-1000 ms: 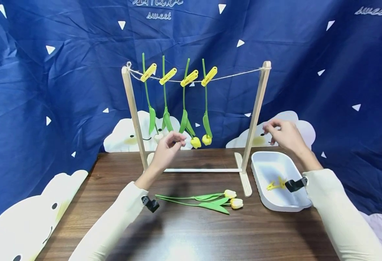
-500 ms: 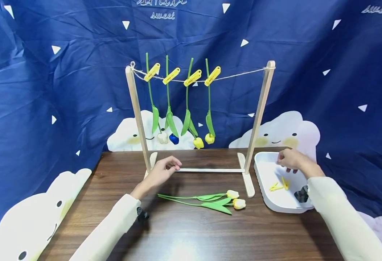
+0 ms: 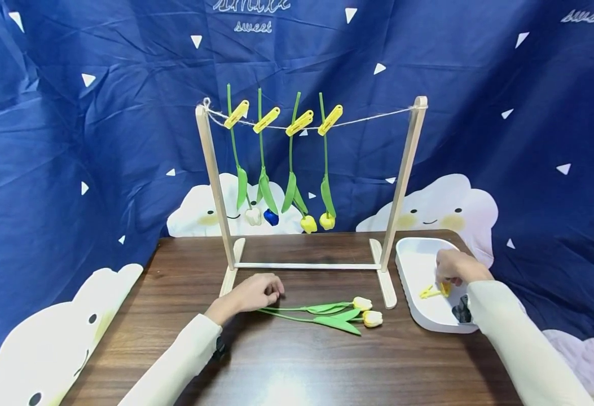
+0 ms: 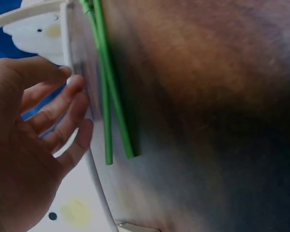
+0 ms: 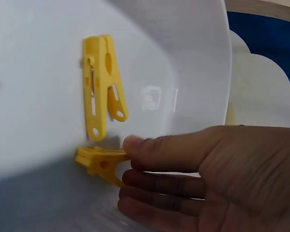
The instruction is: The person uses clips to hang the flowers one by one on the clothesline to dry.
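My left hand [image 3: 256,291] hovers by the stem ends of two white-and-yellow tulips [image 3: 336,319] lying on the table. Its fingers are loosely bent with nothing between them; in the left wrist view the green stems [image 4: 105,82] lie just beyond the fingertips. Down in the white tub [image 3: 413,301], my right hand [image 5: 183,169] has thumb and fingers at the handle ends of a yellow clothespin [image 5: 99,162], pinching it. A second yellow clothespin [image 5: 94,87] lies beside it on the tub's bottom.
A wooden frame [image 3: 401,186] stands at the back with a string [image 3: 370,118] across it. Yellow clothespins [image 3: 331,120] hold several upside-down tulips there, with white, blue and yellow heads [image 3: 308,224]. A blue cloth [image 3: 99,141] hangs behind.
My left hand has come down from before the hanging tulips to the stem ends on the table. My right hand has lowered from above the tub onto a clothespin inside.
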The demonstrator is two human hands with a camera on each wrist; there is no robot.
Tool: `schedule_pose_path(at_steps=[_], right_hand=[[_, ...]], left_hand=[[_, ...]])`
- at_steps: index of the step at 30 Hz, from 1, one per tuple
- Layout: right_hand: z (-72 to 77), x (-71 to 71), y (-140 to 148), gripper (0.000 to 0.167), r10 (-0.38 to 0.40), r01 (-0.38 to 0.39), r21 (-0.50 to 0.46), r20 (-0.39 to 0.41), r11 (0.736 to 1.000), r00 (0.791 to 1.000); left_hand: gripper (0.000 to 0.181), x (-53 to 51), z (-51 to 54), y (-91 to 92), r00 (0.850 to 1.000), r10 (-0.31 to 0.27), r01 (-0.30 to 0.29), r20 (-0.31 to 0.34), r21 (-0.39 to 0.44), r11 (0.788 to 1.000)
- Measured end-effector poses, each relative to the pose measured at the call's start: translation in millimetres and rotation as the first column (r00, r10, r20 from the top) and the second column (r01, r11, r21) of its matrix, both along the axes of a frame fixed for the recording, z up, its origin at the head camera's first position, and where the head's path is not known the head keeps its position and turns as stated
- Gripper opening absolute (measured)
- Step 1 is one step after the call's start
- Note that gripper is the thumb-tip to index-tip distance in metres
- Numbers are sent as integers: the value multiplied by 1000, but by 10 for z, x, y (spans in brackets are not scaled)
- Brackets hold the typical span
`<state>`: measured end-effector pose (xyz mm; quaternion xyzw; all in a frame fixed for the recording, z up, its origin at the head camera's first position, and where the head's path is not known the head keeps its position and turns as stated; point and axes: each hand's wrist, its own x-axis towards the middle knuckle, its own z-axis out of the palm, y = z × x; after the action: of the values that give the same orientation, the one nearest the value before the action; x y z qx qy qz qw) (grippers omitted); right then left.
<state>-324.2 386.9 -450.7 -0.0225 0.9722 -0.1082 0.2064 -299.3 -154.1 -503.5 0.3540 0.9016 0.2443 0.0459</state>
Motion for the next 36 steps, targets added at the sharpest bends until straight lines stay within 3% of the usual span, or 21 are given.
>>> schedule_pose_path(at_steps=[5, 9, 16, 21, 25, 28, 33, 36], right_hand=[[-16, -2, -41, 12, 59, -58, 49, -20, 997, 998], [-48, -29, -50, 7, 111, -109, 34, -81, 993, 991], [-123, -45, -40, 10, 213, -211, 33, -242, 977, 947], [-141, -55, -57, 5, 199, -201, 23, -281, 979, 939], [-166, -90, -51, 25, 188, -198, 4, -335, 980, 923], [-164, -115, -51, 24, 197, -212, 0, -366, 977, 910], [-116, -133, -67, 15, 170, -199, -41, -370, 979, 913], [-76, -128, -76, 22, 142, -183, -74, -378, 980, 915]], left_hand=[[8, 96, -82, 14, 999, -19, 15, -33, -123, 992], [6, 138, -127, 9, 996, -13, 0, -85, -152, 988], [10, 148, -135, 5, 990, -49, 25, -131, -179, 983], [7, 137, -146, 10, 992, -45, 25, -119, -166, 986], [3, 123, -122, 19, 993, -26, 11, -112, -130, 991], [7, 108, -94, 22, 995, -22, 12, -96, -105, 994], [15, 82, 4, 14, 1000, 13, -14, -17, -72, 997], [15, 58, 90, 11, 999, 23, -26, -49, -54, 998]])
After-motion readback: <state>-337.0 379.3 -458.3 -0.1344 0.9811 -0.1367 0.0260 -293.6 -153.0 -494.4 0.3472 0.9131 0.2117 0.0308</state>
